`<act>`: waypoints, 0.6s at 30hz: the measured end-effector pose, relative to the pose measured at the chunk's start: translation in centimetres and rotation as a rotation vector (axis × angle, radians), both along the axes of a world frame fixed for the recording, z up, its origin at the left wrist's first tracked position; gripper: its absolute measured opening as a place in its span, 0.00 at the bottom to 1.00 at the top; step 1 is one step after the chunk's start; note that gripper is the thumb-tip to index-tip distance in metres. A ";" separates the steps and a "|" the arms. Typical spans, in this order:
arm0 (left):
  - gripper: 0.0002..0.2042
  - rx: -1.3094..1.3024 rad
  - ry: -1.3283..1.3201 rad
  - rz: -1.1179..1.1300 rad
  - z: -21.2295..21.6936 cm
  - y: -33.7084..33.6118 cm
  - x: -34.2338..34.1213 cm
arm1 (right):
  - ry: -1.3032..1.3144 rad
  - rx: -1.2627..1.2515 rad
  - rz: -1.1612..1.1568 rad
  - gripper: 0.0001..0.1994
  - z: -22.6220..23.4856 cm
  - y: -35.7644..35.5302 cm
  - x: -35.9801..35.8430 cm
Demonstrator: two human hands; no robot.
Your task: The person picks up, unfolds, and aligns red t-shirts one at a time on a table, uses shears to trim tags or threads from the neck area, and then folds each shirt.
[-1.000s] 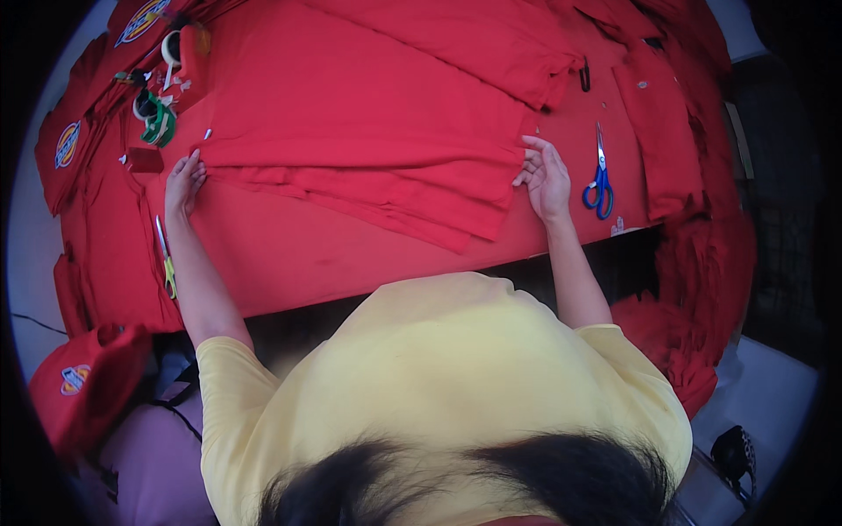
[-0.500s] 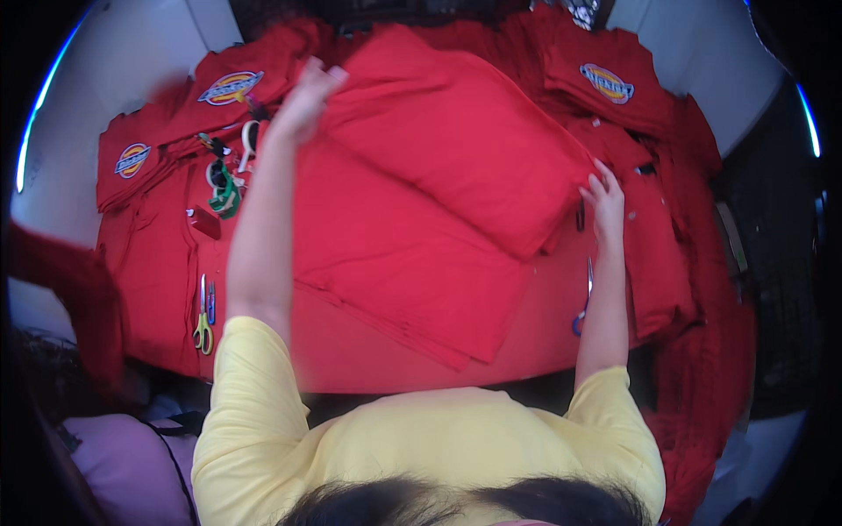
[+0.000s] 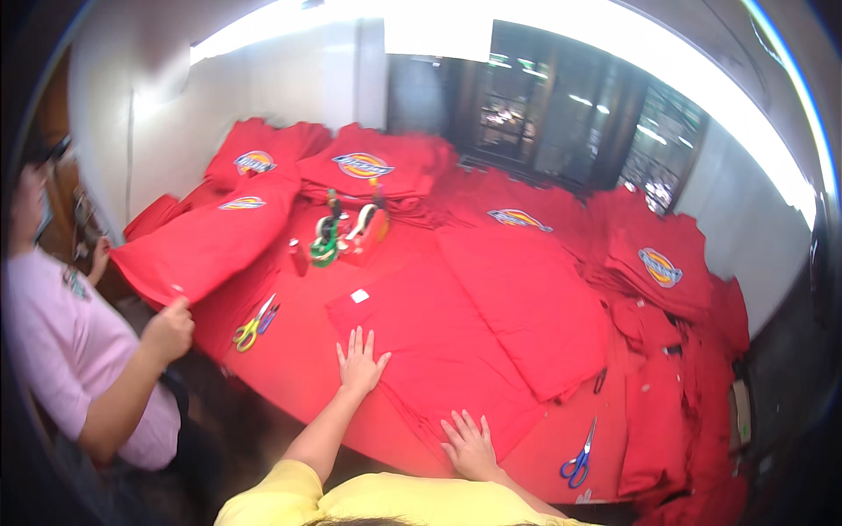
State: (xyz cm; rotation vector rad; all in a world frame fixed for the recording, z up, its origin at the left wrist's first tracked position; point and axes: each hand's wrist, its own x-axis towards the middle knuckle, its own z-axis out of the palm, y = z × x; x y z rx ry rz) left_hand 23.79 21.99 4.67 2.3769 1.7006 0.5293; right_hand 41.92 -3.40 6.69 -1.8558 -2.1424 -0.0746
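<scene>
My left hand lies flat with fingers spread on the near left edge of a red shirt laid on the table. A small white tag shows at the shirt's far left corner. My right hand, fingers also apart, rests on the shirt's near edge. Neither hand grips anything. Just beyond, a folded red garment covers the right side of that shirt. To the right of my right hand lie blue-handled scissors.
A co-worker in pink stands at the left, holding up a red shirt. Yellow-handled scissors and a green tape dispenser are on the table. Stacks of red shirts with oval logos line the far side and right.
My hands have come down and nearer from the raised red garment, which now lies on the table. The view has tilted up and turned left, bringing the co-worker into sight.
</scene>
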 end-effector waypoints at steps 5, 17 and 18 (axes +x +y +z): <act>0.37 0.041 -0.200 0.215 -1.1 -1.7 -2.9 | 0.356 0.024 0.039 0.19 -1.6 -1.6 1.2; 0.13 0.323 -0.391 0.319 -0.6 -3.4 -1.3 | 0.457 0.185 -0.011 0.05 -2.6 -7.7 3.2; 0.13 0.358 -0.431 0.322 -0.3 -3.2 -0.8 | 0.478 0.180 -0.015 0.05 -2.2 -7.8 3.2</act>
